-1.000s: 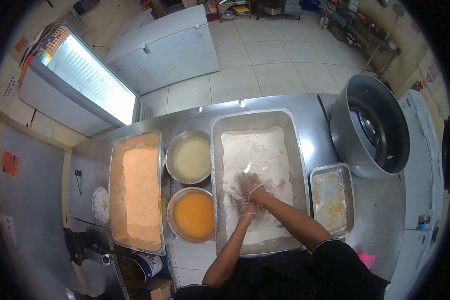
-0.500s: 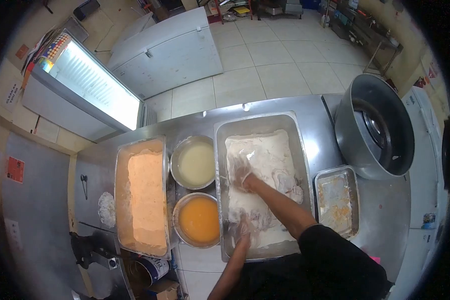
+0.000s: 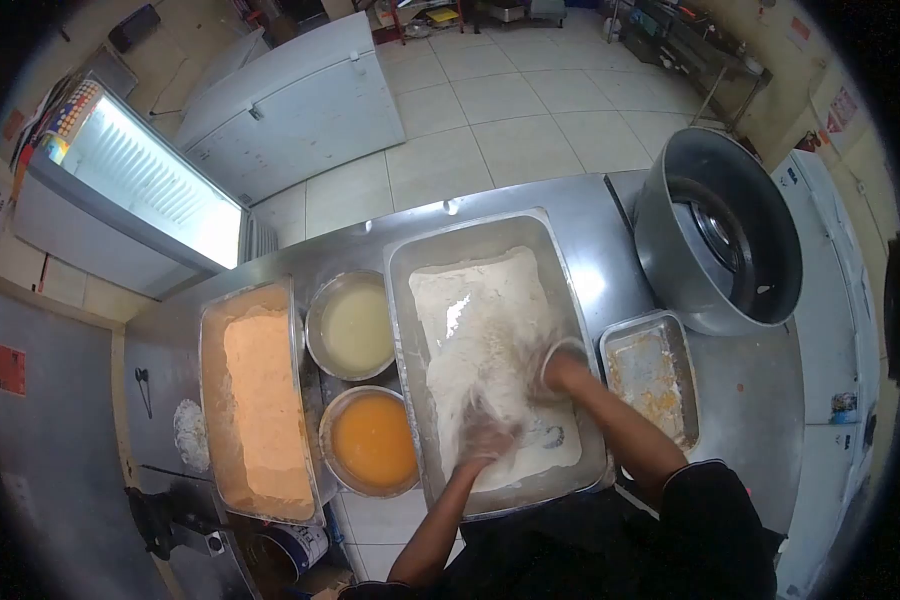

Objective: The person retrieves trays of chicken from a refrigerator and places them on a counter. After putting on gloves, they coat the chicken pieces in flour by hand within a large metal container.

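A deep steel pan (image 3: 407,330) holds white flour (image 3: 480,275), with the pan's floor showing through in small patches. My left hand (image 3: 488,440), apparently in a clear glove, is in the flour near the pan's front. Toward the pan's right wall, my right hand (image 3: 562,368) is in the flour too, a clear glove cuff at its wrist. Between them, flour-covered lumps (image 3: 495,375) are smeared by motion, so their kind cannot be made out. Blur also hides the fingers of both hands and whatever they may grip.
Left of the pan stand a bowl of pale liquid (image 3: 358,328), a bowl of orange liquid (image 3: 373,440) and a pan of orange powder (image 3: 263,400). On the right are a small crumb-strewn tray (image 3: 650,370) and a large grey pot (image 3: 660,240). Tongs (image 3: 145,390) lie far left.
My right hand has moved from the pan's left side to its right side. My left hand stays near the front. The flour and lumps are stirred toward the middle, and the whole view has shifted.
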Action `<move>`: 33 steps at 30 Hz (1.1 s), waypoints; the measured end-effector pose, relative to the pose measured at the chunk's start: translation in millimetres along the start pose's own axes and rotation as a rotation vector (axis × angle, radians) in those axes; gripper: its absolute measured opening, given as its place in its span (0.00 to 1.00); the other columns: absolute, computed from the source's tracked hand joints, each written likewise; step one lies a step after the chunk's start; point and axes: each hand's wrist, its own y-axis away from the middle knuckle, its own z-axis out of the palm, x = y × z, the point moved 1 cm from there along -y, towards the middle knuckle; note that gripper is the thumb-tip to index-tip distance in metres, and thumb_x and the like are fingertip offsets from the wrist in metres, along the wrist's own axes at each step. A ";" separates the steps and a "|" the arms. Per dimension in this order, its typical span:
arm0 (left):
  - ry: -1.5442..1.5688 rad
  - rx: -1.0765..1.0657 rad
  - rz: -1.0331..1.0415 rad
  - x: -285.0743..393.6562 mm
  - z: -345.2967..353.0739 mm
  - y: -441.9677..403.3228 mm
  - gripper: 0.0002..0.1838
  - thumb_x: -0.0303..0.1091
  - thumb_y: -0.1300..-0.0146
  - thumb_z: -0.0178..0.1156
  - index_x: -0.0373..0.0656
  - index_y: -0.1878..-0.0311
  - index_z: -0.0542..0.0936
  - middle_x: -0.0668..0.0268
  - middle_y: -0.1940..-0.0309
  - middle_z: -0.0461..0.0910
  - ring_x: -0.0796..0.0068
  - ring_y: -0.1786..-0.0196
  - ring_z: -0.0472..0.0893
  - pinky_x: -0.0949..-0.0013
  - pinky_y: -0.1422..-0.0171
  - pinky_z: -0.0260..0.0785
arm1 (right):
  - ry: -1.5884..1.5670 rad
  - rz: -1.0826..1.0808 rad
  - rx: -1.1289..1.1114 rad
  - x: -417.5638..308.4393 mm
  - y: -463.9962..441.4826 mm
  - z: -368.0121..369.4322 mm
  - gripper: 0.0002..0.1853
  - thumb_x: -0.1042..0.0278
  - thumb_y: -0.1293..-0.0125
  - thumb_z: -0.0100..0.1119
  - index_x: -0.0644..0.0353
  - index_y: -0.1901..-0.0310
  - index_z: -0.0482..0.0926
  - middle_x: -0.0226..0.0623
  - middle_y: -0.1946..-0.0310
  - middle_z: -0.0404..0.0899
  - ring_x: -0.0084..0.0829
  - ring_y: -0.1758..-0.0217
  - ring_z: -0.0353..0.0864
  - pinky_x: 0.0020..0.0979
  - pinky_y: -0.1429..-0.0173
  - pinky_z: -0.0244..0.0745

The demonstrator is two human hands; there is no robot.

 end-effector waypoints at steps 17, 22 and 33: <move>0.224 -0.231 -0.219 38.4 -131.8 4.0 0.32 0.42 0.43 0.62 0.38 0.37 0.70 0.51 0.36 0.70 0.55 0.34 0.69 0.61 0.28 0.58 | -0.288 0.305 0.076 -19.8 12.9 12.7 0.33 0.46 0.42 0.55 0.69 0.45 0.73 0.59 0.46 0.74 0.52 0.43 0.75 0.44 0.41 0.70; -0.074 -0.286 0.056 -10.6 -26.6 -11.3 0.33 0.49 0.46 0.62 0.36 0.41 0.75 0.44 0.45 0.76 0.49 0.43 0.77 0.57 0.37 0.69 | -0.031 0.336 0.559 -108.4 7.4 87.6 0.23 0.52 0.42 0.57 0.66 0.56 0.80 0.60 0.57 0.79 0.53 0.54 0.79 0.48 0.47 0.71; 0.018 -0.152 -0.199 2.0 -104.7 -28.4 0.23 0.46 0.42 0.56 0.36 0.52 0.80 0.44 0.53 0.79 0.47 0.48 0.79 0.54 0.41 0.69 | -0.506 0.337 0.204 -23.0 -42.2 -34.7 0.38 0.42 0.39 0.55 0.65 0.36 0.66 0.59 0.35 0.64 0.45 0.31 0.65 0.41 0.29 0.60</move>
